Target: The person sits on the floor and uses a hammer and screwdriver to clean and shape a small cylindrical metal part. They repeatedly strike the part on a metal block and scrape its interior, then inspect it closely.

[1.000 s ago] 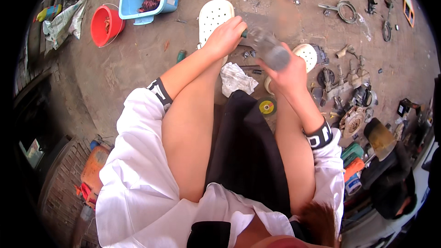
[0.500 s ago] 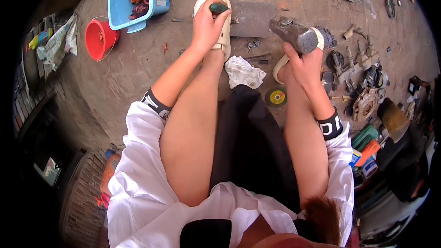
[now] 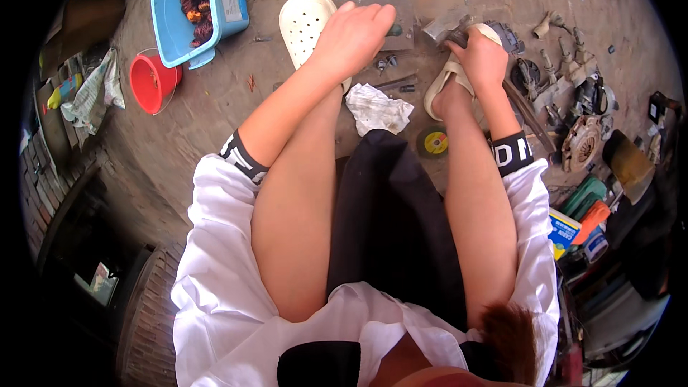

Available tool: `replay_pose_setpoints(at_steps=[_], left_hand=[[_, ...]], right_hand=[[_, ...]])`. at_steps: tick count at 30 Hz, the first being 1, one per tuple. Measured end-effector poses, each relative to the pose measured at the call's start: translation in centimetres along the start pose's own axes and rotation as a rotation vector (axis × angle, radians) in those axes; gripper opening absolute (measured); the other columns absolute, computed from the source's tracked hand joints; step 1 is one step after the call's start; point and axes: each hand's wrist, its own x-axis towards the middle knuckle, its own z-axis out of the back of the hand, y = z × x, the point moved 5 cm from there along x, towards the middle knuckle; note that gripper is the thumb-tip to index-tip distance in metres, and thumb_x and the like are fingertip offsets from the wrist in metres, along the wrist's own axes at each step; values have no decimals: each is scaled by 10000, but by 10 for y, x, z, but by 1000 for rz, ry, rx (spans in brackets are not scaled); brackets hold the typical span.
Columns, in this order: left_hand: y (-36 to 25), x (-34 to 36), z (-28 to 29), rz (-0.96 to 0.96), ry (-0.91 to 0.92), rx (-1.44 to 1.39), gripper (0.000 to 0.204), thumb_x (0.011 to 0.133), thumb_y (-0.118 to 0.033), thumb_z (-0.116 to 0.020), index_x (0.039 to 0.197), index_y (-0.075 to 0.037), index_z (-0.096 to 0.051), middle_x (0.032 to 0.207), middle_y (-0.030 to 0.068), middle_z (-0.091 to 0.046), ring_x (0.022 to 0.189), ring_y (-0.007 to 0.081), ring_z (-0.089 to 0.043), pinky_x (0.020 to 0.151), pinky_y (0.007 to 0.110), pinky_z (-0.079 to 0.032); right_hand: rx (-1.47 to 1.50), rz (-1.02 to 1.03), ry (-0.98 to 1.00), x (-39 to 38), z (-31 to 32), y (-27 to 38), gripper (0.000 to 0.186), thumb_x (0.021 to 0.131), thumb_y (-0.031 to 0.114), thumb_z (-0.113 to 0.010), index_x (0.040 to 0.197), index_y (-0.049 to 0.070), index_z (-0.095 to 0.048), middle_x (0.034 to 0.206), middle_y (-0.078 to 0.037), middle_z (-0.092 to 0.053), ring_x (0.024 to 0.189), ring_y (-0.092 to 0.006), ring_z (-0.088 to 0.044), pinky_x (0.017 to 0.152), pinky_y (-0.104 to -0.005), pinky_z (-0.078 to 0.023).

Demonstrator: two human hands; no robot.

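My left hand (image 3: pixel 356 38), closed with its knuckles up, hangs over a flat metal plate (image 3: pixel 403 8) on the ground. A dark green rounded piece (image 3: pixel 395 30) peeks out past its fingers; most of that piece is hidden. My right hand (image 3: pixel 483 59) is wrapped round the handle (image 3: pixel 529 116) of a heavy hammer, near the head. The steel hammer head (image 3: pixel 446 26), smeared by motion, is low over the right end of the plate. Between my feet lies a crumpled white cloth (image 3: pixel 378 109).
A blue basin (image 3: pixel 163 21) with copper wire coils and a red bucket (image 3: pixel 153 84) stand at the left. A yellow-centred grinding disc (image 3: pixel 434 142) lies near my right leg. Metal parts and a round clutch plate (image 3: pixel 582 145) crowd the right side.
My left hand has moved right, from above my left shoe to the plate, and turned knuckles up. The hammer head has swung down and left in my right hand.
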Motion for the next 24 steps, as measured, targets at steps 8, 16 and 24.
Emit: replay_pose_setpoints(at_steps=[8, 16, 24], left_hand=[[11, 33, -40, -100, 322, 532, 89, 712, -73, -637, 638, -116, -658, 673, 80, -676, 708, 235, -670, 785, 343, -455], [41, 31, -48, -53, 469, 468, 75, 792, -181, -686, 767, -118, -719, 761, 66, -717, 746, 246, -696, 749, 358, -476], [-36, -36, 136, 241, -54, -1229, 320, 867, -117, -690, 1176, -39, -667, 1004, -5, -678, 868, 92, -582, 772, 234, -471]], right_hand=[[-87, 230, -129, -8, 28, 16, 260, 746, 277, -773, 776, 47, -658, 742, -95, -666, 735, -262, -665, 650, -359, -532], [315, 712, 641, -101, 277, 132, 218, 695, 193, -681, 817, 18, -635, 824, -96, -604, 704, -225, -605, 539, -328, -492], [29, 884, 429, -186, 384, 225, 256, 565, 147, -655, 761, -18, -667, 778, -124, -643, 559, -146, -552, 413, -225, -402]])
